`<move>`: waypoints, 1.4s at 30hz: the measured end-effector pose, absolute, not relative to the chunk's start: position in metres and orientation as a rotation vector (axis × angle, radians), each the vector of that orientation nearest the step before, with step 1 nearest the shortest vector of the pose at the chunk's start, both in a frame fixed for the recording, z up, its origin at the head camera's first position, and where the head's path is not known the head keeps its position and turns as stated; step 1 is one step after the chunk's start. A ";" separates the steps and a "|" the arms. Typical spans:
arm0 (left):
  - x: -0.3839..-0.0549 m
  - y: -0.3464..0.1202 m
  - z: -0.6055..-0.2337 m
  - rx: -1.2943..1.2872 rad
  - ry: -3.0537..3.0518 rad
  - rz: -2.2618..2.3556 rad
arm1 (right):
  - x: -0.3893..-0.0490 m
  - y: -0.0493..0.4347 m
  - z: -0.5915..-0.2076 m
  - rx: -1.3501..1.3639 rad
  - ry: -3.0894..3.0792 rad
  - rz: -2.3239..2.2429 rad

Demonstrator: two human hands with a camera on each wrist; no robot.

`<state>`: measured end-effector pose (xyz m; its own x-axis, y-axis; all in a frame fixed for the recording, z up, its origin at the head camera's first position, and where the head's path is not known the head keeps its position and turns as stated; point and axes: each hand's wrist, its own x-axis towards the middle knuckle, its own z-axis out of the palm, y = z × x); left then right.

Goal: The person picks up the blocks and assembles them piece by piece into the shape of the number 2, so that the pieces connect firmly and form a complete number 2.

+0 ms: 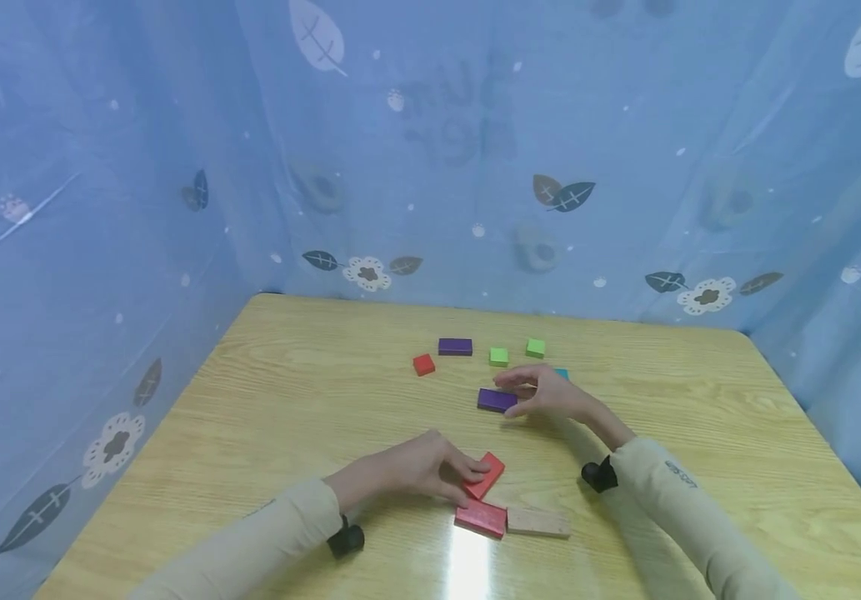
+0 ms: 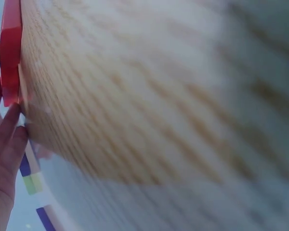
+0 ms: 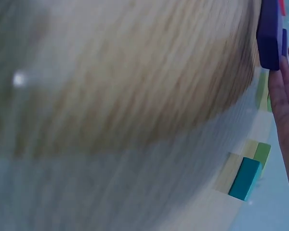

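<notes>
- So the left hand (image 1: pixel 422 467) has its fingers bent over the slanted red block (image 1: pixel 492 472), thumb down at its near side, basically pinching it.
- The right hand (image 1: pixel 550 393) is spread, thumb and fingers on either side of the right end of the near purple block (image 1: pixel 493 400). A fingertip looks like it's right at that block's end in the right wrist view, but can't tell if it's really gripping.
- Just below the slanted one is the flat red block (image 1: pixel 481 520). Can't tell whether those two reds actually touch.
- Plain wooden block (image 1: pixel 538 522) lies end to end with the flat red one, on its right, pretty much up against it.
- Teal block (image 1: pixel 562 374) peeks out behind the right hand; the right wrist view shows it better.
- Further back: a small red block (image 1: pixel 423 364), the far purple block (image 1: pixel 455 347) and two light green blocks (image 1: pixel 498 357), all apart from each other.
- Pale sleeves (image 1: pixel 673 492) on both arms, black gadgets (image 1: pixel 346 537) by the wrists.
- Everything's on a wood-grain worktop (image 1: pixel 310 383), with a blue leaf-print curtain (image 1: pixel 438 108) around it.
</notes>
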<state>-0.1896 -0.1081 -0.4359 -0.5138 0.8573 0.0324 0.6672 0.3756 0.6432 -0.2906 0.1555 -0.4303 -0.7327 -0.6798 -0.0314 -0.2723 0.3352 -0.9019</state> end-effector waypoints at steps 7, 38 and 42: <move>-0.187 -0.102 -0.440 1.322 2.318 0.877 | -0.286 0.156 -0.440 -1.033 2.433 -1.078; -0.190 -0.107 -0.437 1.242 2.315 0.911 | -0.242 0.177 -0.402 -1.152 2.230 -1.102; -0.190 -0.105 -0.435 1.237 2.316 0.906 | -0.241 0.179 -0.397 -1.212 2.268 -0.981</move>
